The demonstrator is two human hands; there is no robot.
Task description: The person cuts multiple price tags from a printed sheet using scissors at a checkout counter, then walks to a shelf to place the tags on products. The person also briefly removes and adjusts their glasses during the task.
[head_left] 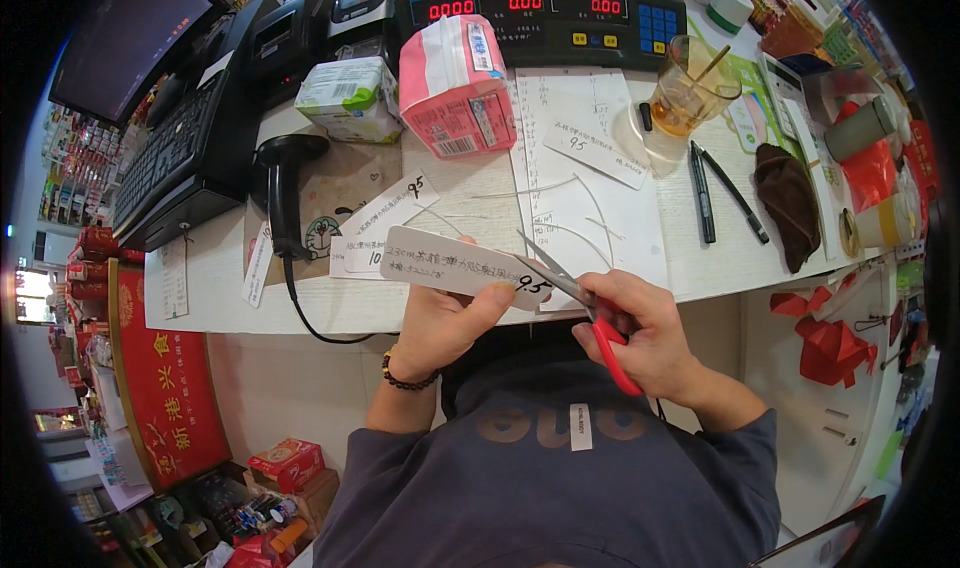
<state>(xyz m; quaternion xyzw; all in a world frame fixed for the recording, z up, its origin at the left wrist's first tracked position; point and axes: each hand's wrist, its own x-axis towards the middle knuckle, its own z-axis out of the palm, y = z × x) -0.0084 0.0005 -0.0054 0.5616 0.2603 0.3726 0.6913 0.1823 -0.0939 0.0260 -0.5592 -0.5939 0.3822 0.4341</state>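
Note:
My left hand (445, 323) grips a white handwritten price tag (440, 258), thumb on top, held just past the counter's near edge. In my right hand (645, 328) is a pair of scissors (607, 353) with red handles. Their blades are parted and point up and left, by the tag's right end; whether they touch it I cannot tell. More handwritten tags (600, 155) lie on the counter, along with a ruled paper sheet (640, 243) and thin pale strips. Beyond the held tag stand a pink package (455, 98) and a green-and-white package (345, 93).
A black handheld scanner (283, 188) with a cable lies left, near a black keyboard (180, 148). At the back is a digital scale (540, 23). To the right are a glass with amber liquid (690, 103), two black pens (703, 193) and a brown cloth (787, 203).

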